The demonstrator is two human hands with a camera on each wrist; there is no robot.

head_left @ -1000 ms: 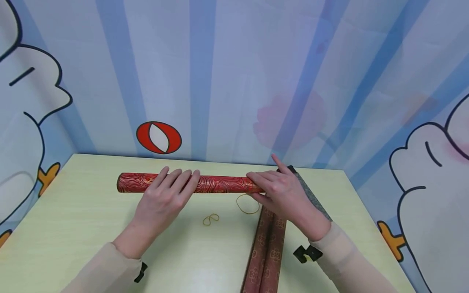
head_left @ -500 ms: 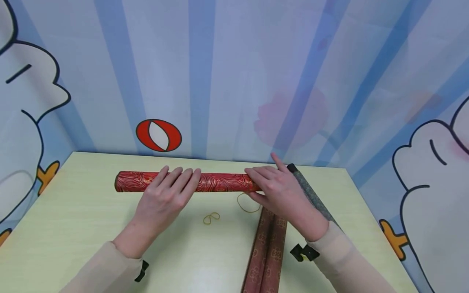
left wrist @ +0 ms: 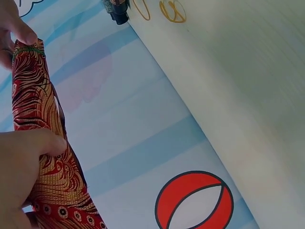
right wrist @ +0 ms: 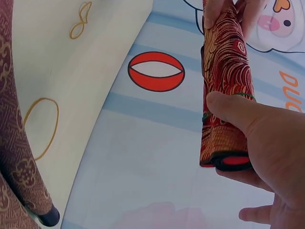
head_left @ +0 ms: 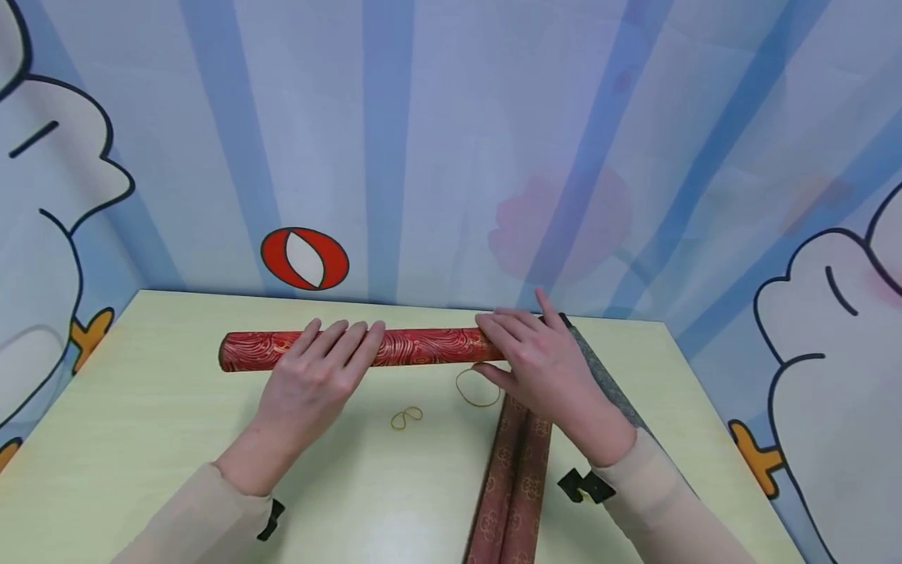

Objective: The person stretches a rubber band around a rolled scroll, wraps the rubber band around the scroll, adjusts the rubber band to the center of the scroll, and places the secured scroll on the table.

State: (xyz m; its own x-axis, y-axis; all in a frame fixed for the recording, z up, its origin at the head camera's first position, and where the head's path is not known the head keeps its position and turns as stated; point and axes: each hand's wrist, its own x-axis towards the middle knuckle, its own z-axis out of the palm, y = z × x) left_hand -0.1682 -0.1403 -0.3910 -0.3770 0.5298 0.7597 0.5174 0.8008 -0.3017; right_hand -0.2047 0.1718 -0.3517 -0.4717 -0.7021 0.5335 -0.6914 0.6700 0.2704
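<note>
Over the table (head_left: 141,439), left hand (head_left: 313,380) and right hand (head_left: 546,364) curl fingers (head_left: 366,350) round a red roll (head_left: 430,347), long axis sideways

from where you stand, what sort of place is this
Probably a staged tabletop work corner, likely indoors: a pale table, a cartoon-printed backdrop standing behind it and along both sides, and a red patterned roll held above the tabletop.

Small booth-like set-up, kind of room beyond unclear: pale counter (head_left: 162,407) closed in behind and at both sides by blue-striped backdrop (head_left: 451,172), printed with white cartoon birds (head_left: 31,313), orange lettering (right wrist: 289,90).
</note>
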